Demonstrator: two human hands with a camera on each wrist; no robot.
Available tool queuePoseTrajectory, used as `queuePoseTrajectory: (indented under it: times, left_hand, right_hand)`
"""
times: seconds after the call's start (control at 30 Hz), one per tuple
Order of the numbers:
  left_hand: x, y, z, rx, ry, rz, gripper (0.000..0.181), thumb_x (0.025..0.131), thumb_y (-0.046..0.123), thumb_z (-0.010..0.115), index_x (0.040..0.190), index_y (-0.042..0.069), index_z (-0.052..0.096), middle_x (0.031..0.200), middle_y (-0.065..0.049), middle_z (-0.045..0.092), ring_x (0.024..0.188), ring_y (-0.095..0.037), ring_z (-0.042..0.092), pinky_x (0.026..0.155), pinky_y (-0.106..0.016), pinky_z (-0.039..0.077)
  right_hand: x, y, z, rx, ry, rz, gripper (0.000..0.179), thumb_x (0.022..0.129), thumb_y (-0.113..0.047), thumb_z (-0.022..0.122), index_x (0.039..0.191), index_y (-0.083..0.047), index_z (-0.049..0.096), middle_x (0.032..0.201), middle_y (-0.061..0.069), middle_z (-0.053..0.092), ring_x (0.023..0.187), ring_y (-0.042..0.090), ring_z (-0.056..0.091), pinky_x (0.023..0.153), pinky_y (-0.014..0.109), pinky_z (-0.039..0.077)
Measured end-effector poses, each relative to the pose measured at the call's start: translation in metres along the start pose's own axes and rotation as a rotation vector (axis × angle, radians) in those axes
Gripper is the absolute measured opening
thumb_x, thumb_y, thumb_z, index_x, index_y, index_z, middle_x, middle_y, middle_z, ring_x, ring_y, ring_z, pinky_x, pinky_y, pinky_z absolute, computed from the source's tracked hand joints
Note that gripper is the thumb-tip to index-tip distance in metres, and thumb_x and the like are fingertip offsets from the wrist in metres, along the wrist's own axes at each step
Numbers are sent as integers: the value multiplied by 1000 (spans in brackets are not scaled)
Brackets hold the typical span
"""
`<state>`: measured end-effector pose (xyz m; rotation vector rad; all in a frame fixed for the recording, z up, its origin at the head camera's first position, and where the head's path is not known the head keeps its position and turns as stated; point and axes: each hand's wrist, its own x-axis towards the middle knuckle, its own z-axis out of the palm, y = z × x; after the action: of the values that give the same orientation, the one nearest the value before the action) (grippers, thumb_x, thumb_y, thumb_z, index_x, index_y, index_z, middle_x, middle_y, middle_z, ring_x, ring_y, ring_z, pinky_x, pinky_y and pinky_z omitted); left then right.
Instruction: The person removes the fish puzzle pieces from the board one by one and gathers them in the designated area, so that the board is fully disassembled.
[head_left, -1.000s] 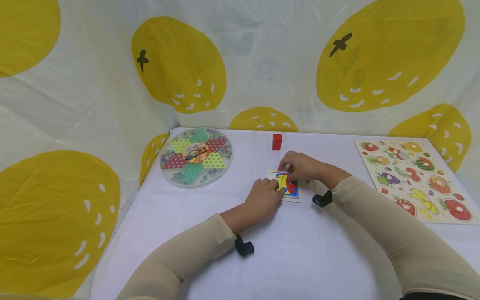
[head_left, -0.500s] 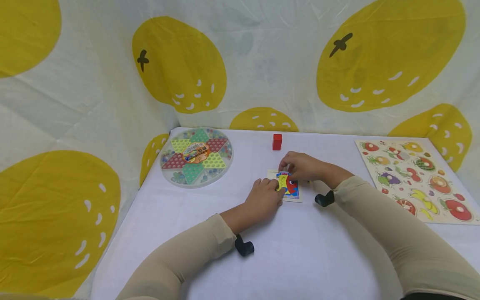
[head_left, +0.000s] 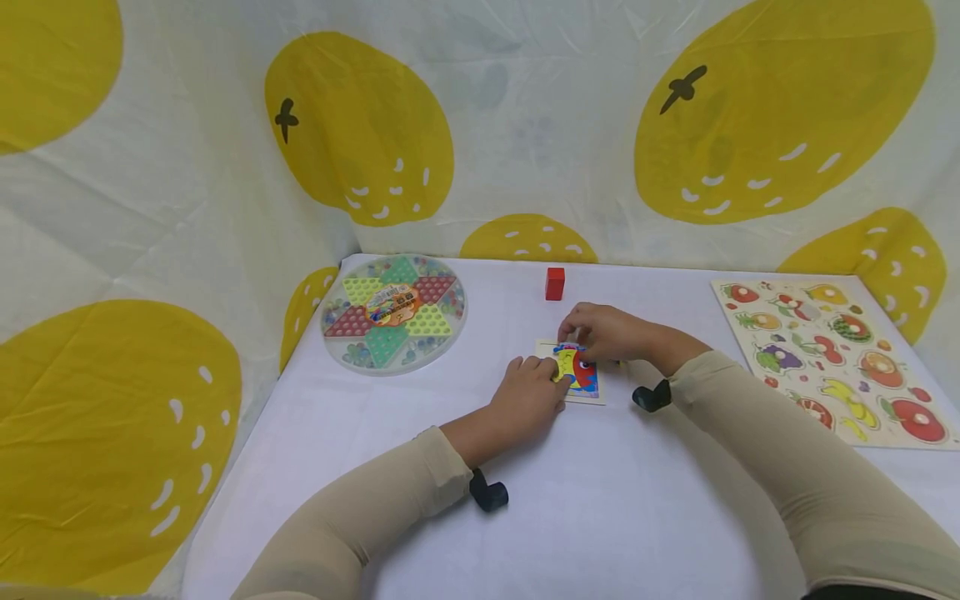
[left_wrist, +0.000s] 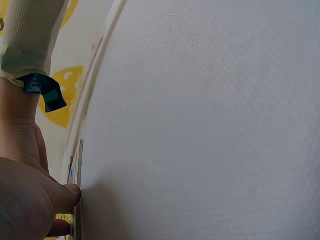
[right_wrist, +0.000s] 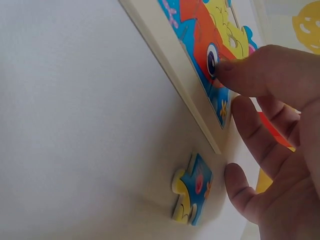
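Note:
A small jigsaw puzzle (head_left: 583,387) in a pale wooden tray lies mid-table, with a red fish-like face on yellow and blue. My left hand (head_left: 527,402) grips its left side; in the left wrist view the thumb (left_wrist: 70,195) is against the tray's edge and a finger reaches over the picture. From the far side, my right hand (head_left: 609,332) holds the tray's end, its thumb (right_wrist: 240,75) pressing beside the printed eye and its index finger at the frame's corner. A loose blue and yellow puzzle piece (right_wrist: 194,187) lies on the cloth below the right fingers.
A round Chinese checkers board (head_left: 386,346) with marbles around its rim lies at the back left. Behind the puzzle stands a red block (head_left: 554,284). A large fruit puzzle board (head_left: 806,379) takes up the right side. Patterned fabric (head_left: 525,150) hangs along the table's back edge.
My right wrist has shifted slightly to the right, and a bit more of the printed eye shows by the thumb. The left hand and the tray stay in place.

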<state>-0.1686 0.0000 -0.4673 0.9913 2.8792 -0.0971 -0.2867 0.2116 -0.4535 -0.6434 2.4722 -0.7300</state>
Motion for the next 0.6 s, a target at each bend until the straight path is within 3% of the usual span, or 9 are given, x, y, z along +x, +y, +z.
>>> queuePoseTrajectory:
  times: [0.6]
  left_hand:
    - [1, -1, 0, -3, -3, 14, 49, 108, 40, 63, 156, 27, 59, 143, -3, 57, 133, -22, 48, 117, -52, 38]
  right_hand:
    - [-1, 0, -4, -44, -26, -35, 41, 91, -7, 85, 127, -26, 77, 129, 1, 63, 118, 26, 62, 89, 35, 61]
